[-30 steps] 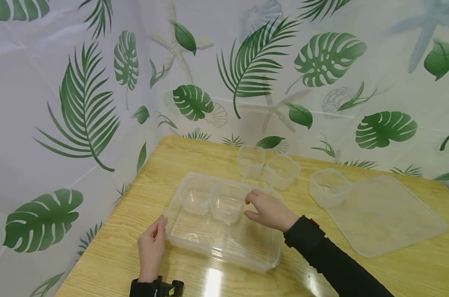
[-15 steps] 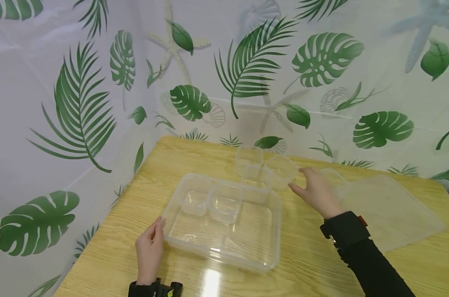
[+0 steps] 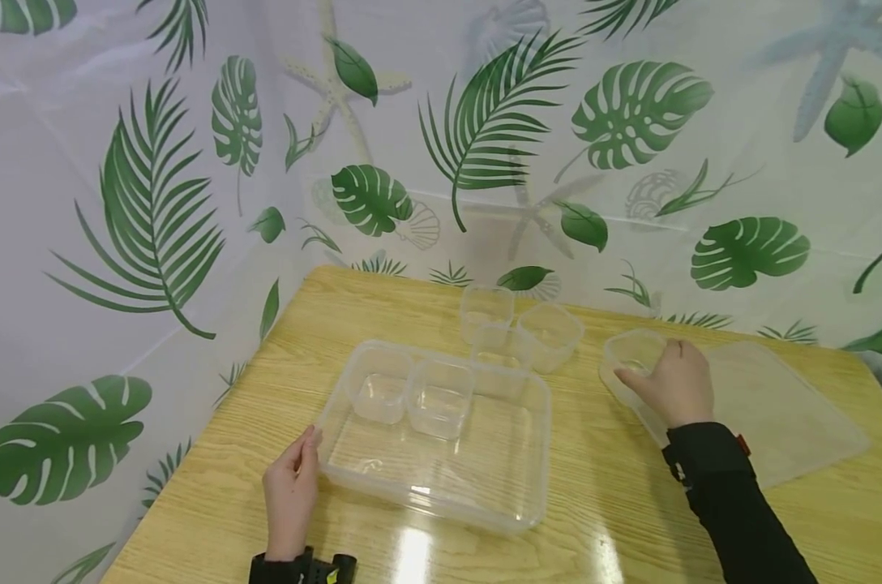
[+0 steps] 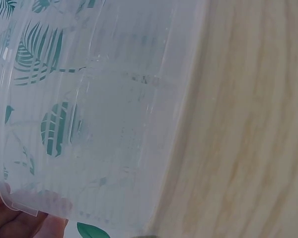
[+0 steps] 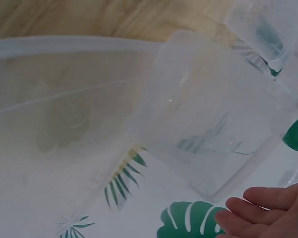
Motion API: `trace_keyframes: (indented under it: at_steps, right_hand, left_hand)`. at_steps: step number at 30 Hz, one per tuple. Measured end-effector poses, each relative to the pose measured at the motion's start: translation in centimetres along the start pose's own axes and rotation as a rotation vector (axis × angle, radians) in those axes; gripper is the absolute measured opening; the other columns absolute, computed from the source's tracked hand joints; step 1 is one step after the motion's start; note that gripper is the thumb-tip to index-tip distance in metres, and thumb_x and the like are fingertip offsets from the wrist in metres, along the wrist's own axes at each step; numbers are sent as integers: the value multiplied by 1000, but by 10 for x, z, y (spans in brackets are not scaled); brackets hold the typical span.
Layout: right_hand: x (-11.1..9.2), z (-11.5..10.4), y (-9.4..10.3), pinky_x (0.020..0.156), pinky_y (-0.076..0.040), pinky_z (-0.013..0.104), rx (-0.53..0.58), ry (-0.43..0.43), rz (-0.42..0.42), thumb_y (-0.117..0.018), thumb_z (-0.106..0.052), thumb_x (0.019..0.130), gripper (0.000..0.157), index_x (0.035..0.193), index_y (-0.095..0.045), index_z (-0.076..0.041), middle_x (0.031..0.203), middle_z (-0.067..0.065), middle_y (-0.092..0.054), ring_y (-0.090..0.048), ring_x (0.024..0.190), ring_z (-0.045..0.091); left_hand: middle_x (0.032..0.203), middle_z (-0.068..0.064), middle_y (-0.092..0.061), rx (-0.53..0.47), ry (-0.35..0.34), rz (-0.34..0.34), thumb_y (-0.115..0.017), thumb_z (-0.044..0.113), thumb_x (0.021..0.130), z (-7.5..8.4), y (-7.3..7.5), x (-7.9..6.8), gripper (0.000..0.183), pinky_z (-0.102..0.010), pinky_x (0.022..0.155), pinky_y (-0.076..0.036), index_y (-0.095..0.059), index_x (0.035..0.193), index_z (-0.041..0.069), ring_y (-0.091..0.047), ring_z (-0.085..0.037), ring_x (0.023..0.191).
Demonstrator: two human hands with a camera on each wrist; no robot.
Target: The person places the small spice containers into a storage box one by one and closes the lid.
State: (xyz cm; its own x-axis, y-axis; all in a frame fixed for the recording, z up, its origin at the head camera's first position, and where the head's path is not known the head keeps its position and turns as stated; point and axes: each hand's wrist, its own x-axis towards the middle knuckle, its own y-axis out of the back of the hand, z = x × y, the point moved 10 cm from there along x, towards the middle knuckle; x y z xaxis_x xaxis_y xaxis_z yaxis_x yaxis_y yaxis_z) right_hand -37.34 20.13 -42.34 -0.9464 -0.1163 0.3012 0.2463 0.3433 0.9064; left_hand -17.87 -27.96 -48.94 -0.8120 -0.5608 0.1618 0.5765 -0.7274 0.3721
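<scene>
A large clear plastic container (image 3: 434, 507) lies on the table with two small clear tubs inside, a left tub (image 3: 381, 397) and a right tub (image 3: 441, 401), side by side along its back. My left hand (image 3: 291, 495) pinches the big container's left rim; in the left wrist view its fingers (image 4: 20, 225) curl at the rim's corner. My right hand (image 3: 674, 385) is over another small tub (image 3: 619, 353) at the right. In the right wrist view this tub (image 5: 208, 124) appears between the spread thumb and the fairly straight fingers (image 5: 258, 213), which stand close beside its rim.
Behind the big container stand several more clear tubs: a back tub (image 3: 487, 308), a tub (image 3: 550, 337) to its right, and one (image 3: 501, 345) against the big rim. A flat translucent lid (image 3: 784, 414) lies on the right. Leaf-printed sheeting (image 3: 631, 186) borders the wooden table (image 3: 251, 438).
My right hand has moved right, from the tub inside the big container past the back tubs to the tub by the lid. The left hand stays at the rim.
</scene>
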Motion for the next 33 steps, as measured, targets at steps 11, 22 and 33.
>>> trace_keyframes:
  at_steps: [11, 22, 33]
  right_hand:
    - [-2, 15, -12, 82, -34, 58, -21, -14, -40, -64, -47, 77, 89, 114, -35, 29, 107, 45, -39, -38, 94, 56]
    - [-6, 21, -18, 85, -32, 59, 60, -68, -93, -62, -46, 80, 92, 123, -27, 27, 118, 45, -31, -29, 107, 58]
    - [-11, 3, -5, 88, -30, 60, 143, -53, -53, -60, -48, 81, 92, 127, -25, 23, 123, 44, -27, -26, 113, 57]
  left_hand:
    - [115, -18, -58, 5, -5, -3, -44, 29, 95, 1, 0, 1, 39, -26, 42, -28, -59, 114, -2, -49, -20, 60]
    - [116, -18, -57, -5, -8, -4, -45, 27, 95, 2, 0, 0, 39, -27, 45, -30, -59, 114, -4, -58, -31, 95]
    - [114, -18, -58, 4, -22, -2, -44, 26, 96, 5, 1, 1, 38, -26, 44, -29, -59, 113, -4, -55, -22, 68]
